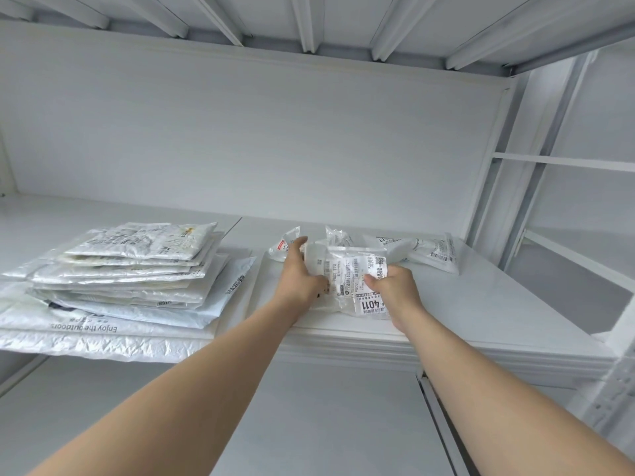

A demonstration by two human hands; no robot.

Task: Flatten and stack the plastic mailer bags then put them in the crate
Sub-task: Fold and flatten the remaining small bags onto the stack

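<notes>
- Fingers [311, 281] of the left hand [297, 274] curl around the left edge of a crumpled clear mailer bag [354, 281], thumb stretched up along its far-left corner, pinching the plastic.
- Fingers [372, 281] of the right hand [395, 292] fold over the bag's right side, closed on the film just above a label printed "4011" [371, 305].
- That held bag lies on the white shelf [481, 304], close to its front edge, with several printed shipping labels showing through the wrinkled plastic.
- Behind the held bag, toward the back wall [257, 132], more crumpled mailer bags sit loose: one small bag [283, 247] behind the left hand, another [338, 237] just behind the held bag, and a longer one [426, 254] behind and to the right with barcode labels.
- Left of the held bag, apart from it, stands a stack of flattened mailer bags [134, 269], smaller ones on top and wider ones beneath.
- At the bottom of that stack a large silvery bag [86, 333] carries the words "Enjoy the outdoors" upside down, and its front edge hangs past the shelf.
- Both bare forearms reach up from the lower corners toward the held bag.
- Right of the held bag, past the shelf's end, a white metal upright [494, 201] and further shelving show.
- Above the held bag, white ribs [309, 22] run under the next level.
</notes>
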